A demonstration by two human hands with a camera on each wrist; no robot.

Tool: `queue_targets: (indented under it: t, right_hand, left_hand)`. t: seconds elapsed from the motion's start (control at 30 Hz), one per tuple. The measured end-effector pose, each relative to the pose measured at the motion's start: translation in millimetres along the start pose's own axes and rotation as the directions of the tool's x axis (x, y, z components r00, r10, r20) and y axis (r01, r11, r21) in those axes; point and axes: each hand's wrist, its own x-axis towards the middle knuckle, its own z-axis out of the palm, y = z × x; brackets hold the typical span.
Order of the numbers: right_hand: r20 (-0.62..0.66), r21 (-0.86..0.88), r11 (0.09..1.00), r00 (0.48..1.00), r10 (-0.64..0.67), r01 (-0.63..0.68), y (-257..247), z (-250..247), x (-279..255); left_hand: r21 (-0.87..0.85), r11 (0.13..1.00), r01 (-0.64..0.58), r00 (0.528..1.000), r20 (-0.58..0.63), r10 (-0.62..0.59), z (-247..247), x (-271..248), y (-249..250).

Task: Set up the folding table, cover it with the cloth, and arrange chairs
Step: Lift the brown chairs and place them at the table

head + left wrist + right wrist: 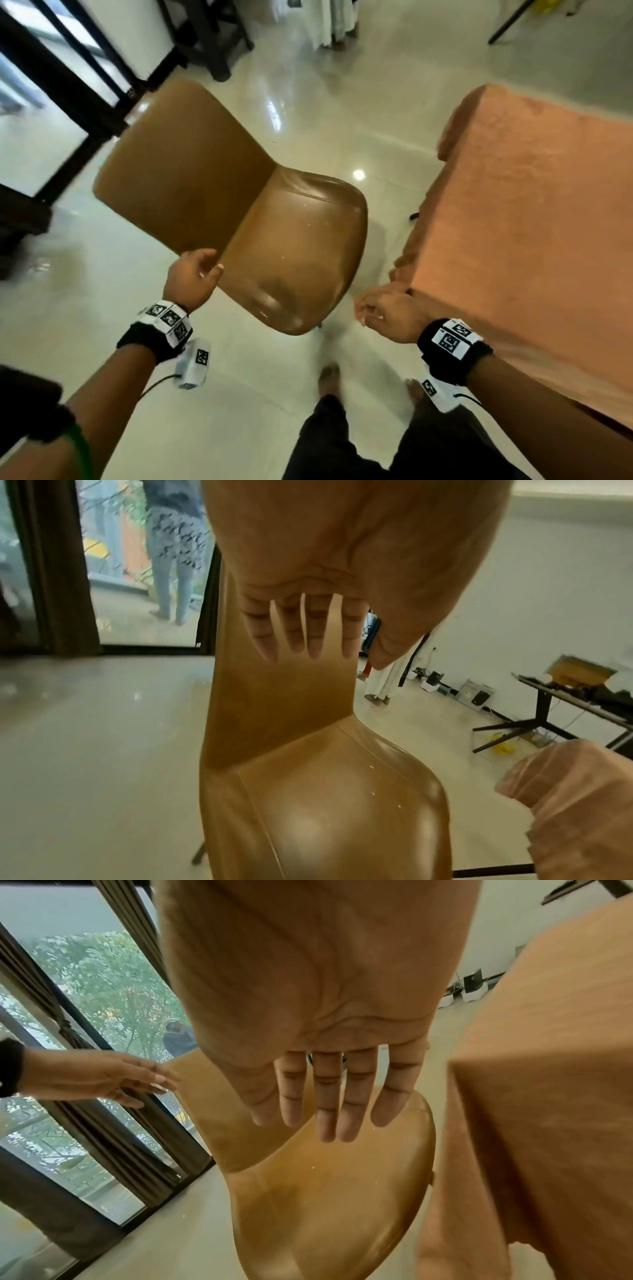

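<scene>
A tan leather chair (239, 202) stands on the pale floor, its backrest toward the window and its seat (325, 810) facing the table. The table on the right is draped in a peach cloth (534, 233) that hangs over its corner (534, 1123). My left hand (197, 274) hovers open by the chair's near left edge, fingers (315, 631) straight, holding nothing. My right hand (380, 313) hangs open between the seat's front and the cloth corner, fingers (329, 1096) spread and empty. Neither hand visibly grips the chair.
Dark-framed glass doors (51, 89) with curtains (113, 1137) run along the left. A black desk (575, 702) with gear stands at the far right wall. A person in white (334, 24) stands at the back. My feet (330, 377) are on the floor below the chair.
</scene>
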Motion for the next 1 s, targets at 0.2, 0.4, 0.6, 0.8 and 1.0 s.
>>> queue_targets:
  t: [0.2,0.4,0.6,0.8,1.0]
  right_hand:
    - [0.142,0.192,0.962,0.975,0.169,-0.195,-38.6,23.4,85.7]
    - [0.308,0.48,0.736,0.877,0.368,-0.477,-27.1,94.4,150.5]
    - [0.402,0.596,0.491,0.765,0.503,-0.635,43.7,251.3,217.8]
    - [0.475,0.769,0.118,0.684,0.553,-0.629,-15.7,195.6,214.7]
    - [0.465,0.86,-0.246,0.487,0.739,-0.447,16.1,266.4,248.2]
  left_hand:
    - [0.243,0.969,0.046,0.967,-0.255,0.018,-85.3,74.9,-15.4]
    - [0.287,0.942,0.176,0.952,-0.294,-0.088,-115.7,153.6,-20.9]
    - [0.398,0.888,0.231,0.956,-0.263,-0.131,-109.0,223.7,-18.2]
    - [0.453,0.842,0.293,0.939,-0.3,-0.165,-105.0,257.0,-29.1]
    - [0.28,0.913,0.295,0.93,-0.303,-0.207,-115.4,269.3,-42.7]
